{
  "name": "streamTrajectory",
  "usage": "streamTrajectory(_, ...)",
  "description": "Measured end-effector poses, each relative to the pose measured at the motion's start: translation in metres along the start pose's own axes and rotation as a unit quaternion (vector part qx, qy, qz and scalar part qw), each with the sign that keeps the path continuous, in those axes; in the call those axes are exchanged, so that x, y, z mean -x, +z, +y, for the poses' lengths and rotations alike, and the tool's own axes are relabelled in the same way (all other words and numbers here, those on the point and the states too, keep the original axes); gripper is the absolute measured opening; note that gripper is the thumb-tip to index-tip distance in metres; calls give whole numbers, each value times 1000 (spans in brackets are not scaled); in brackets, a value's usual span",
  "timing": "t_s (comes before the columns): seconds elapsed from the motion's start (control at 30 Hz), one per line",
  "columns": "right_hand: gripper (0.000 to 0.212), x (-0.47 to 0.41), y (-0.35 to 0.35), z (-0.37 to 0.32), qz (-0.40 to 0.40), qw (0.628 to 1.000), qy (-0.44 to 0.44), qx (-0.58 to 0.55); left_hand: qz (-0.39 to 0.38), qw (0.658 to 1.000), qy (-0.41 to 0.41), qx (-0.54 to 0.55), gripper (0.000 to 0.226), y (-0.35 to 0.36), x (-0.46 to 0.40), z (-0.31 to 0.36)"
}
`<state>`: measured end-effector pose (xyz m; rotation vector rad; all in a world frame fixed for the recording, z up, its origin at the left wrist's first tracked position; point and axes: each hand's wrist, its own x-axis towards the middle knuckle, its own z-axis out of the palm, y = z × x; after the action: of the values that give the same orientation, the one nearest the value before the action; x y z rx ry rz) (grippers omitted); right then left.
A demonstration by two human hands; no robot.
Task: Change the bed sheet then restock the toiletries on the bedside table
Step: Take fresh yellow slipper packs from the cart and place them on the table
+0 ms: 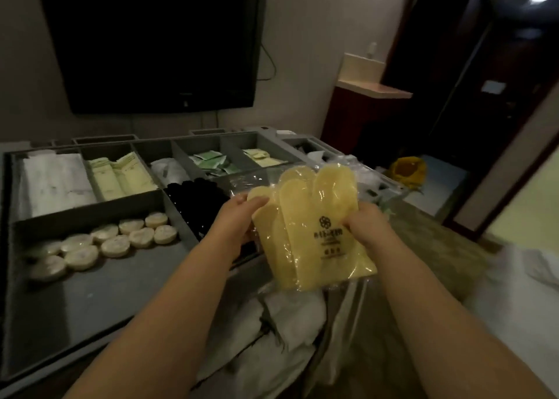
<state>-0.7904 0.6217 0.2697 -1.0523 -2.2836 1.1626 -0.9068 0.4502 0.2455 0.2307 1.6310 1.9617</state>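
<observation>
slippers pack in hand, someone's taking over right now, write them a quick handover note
Left hand and right hand both grip the wrapped yellow slippers, held above the cart tray.
Still in the tray: round soaps in the near compartment, pale yellow sachets and green sachets further back.
Done: slippers picked up.
Left: carry the toiletries to the bedside table, which is out of view; the bed sheet's state can't be judged here.

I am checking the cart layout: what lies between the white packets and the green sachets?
In the head view, pale yellow packets and a white crumpled bundle lie between white packets and green sachets.
</observation>
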Motion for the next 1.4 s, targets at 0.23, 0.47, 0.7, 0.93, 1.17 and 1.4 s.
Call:
streamTrajectory(0.23,27,-139,-3,-64,-63,969,-152,182,73,989,78,-101,21,3,-70,53)
streamTrajectory(0.47,20,-211,33,-77,-218,903,-219,299,89,915,-37,-391,27,8,-95,47)
streamTrajectory(0.7,23,-255,78,-55,-373,865,-235,239,160,806,-77,-565,48,20,-83,35)
streamTrajectory(0.93,19,-332,27,-30,-317,925,-185,100,381,682,-15,-624,75,74,-100,15)
streamTrajectory(1.17,39,-291,49,-12,-361,776,-391,339,103,731,-138,-660,75,128,-138,-38)
streamTrajectory(1.4,66,-255,47,21,-348,788,-431,269,182,720,-214,-634,74,126,-153,-49)
